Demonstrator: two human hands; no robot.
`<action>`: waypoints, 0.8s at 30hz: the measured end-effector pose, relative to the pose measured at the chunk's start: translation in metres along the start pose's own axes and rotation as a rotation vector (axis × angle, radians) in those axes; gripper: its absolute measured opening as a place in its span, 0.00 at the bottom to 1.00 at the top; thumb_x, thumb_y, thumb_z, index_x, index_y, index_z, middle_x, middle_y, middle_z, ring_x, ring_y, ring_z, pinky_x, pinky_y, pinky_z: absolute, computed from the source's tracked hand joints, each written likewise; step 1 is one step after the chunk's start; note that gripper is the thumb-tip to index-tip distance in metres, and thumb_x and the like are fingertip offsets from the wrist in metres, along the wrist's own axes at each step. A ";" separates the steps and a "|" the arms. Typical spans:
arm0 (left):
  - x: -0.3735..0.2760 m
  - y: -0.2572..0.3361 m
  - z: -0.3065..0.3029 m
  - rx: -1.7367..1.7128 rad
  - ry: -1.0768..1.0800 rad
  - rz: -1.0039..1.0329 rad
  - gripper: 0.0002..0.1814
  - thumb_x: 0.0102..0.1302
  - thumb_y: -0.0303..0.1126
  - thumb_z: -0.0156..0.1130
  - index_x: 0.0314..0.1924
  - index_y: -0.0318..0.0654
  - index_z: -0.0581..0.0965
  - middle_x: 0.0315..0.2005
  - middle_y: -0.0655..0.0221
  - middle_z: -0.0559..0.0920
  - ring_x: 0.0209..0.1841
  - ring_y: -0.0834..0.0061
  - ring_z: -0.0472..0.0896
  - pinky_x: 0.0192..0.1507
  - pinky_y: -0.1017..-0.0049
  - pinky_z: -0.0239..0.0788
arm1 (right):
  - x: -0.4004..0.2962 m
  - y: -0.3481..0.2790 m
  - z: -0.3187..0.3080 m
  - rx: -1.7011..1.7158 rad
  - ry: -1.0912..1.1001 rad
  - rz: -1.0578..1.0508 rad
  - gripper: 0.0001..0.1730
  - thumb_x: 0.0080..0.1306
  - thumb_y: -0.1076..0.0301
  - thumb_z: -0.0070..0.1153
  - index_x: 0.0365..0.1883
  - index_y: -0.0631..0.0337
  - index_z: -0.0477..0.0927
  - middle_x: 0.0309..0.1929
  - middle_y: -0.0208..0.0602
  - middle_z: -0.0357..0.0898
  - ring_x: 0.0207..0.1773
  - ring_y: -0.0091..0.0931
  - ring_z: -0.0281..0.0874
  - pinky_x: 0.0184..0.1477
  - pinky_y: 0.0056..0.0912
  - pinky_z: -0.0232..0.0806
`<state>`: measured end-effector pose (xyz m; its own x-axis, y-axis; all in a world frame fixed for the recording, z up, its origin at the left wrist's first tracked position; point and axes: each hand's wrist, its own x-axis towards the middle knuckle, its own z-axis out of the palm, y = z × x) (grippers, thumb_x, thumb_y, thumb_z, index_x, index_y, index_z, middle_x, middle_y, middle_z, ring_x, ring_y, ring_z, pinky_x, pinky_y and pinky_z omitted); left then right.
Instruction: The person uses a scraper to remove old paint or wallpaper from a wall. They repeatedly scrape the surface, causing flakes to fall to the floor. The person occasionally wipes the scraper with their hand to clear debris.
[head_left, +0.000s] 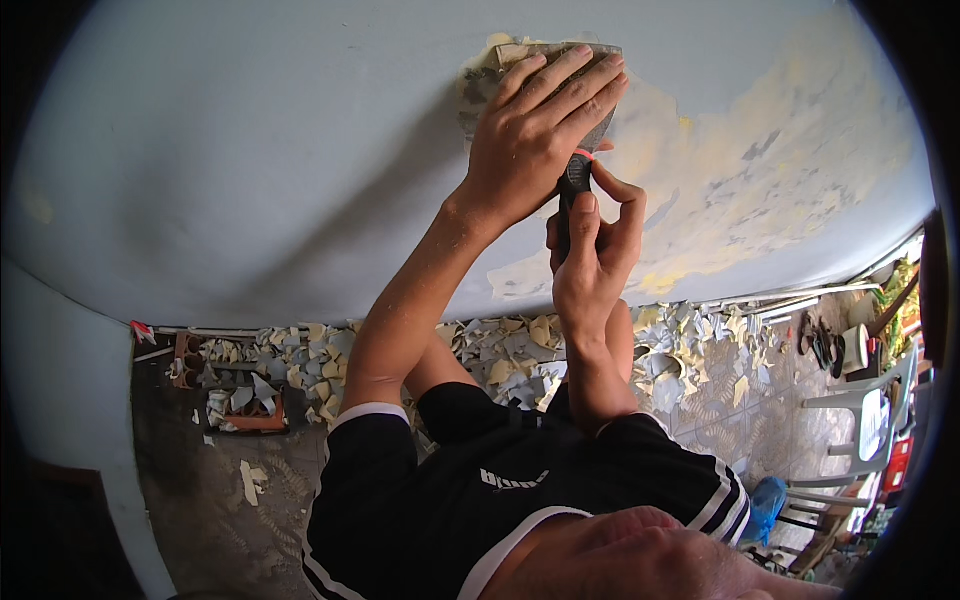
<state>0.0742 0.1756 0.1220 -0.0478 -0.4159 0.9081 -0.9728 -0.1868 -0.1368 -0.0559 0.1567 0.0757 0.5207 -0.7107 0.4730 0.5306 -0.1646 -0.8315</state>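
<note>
A wide-bladed paint scraper (576, 174) with a black handle and a red band lies against a pale blue wall (300, 97). My right hand (600, 240) grips its handle, thumb along the near side. Flat across the metal blade, my left hand (551, 112) presses with its fingers stretched towards the blade's edge, covering much of the blade. Around that edge the paint is broken, and a dark bare spot (480, 86) shows just left of it. To the right spreads a large stripped patch (720, 180), cream and grey with yellow bits.
Curled paint flakes (517, 352) heap along the wall's foot on the patterned tile floor (757, 420). Hollow red bricks (255, 412) stand at the left. Sandals (821, 341), a plastic chair (862, 420) and a blue plastic bag (765, 510) are at the right.
</note>
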 end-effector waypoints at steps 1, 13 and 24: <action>0.000 0.000 -0.002 -0.021 -0.001 -0.003 0.31 0.62 0.40 0.72 0.67 0.54 0.80 0.68 0.84 0.79 0.72 0.76 0.72 0.76 0.64 0.57 | -0.002 -0.005 0.001 0.001 -0.006 0.037 0.18 0.84 0.65 0.47 0.63 0.67 0.67 0.26 0.32 0.76 0.25 0.17 0.70 0.27 0.20 0.60; 0.011 -0.002 0.009 0.066 0.040 0.063 0.31 0.61 0.38 0.73 0.67 0.54 0.81 0.67 0.81 0.80 0.71 0.73 0.73 0.74 0.62 0.59 | 0.010 0.006 -0.004 -0.009 0.009 -0.072 0.18 0.84 0.64 0.47 0.63 0.68 0.67 0.28 0.31 0.77 0.25 0.17 0.70 0.27 0.21 0.61; 0.094 -0.020 -0.005 0.065 0.188 0.229 0.31 0.60 0.35 0.74 0.66 0.46 0.81 0.65 0.74 0.82 0.70 0.65 0.74 0.73 0.57 0.57 | 0.068 -0.043 0.006 -0.013 -0.012 -0.275 0.14 0.83 0.67 0.48 0.59 0.66 0.71 0.22 0.28 0.75 0.24 0.16 0.68 0.26 0.22 0.59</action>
<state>0.0886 0.1445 0.2118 -0.3110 -0.2825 0.9074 -0.9157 -0.1664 -0.3657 -0.0390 0.1195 0.1460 0.3661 -0.6299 0.6850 0.6447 -0.3591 -0.6748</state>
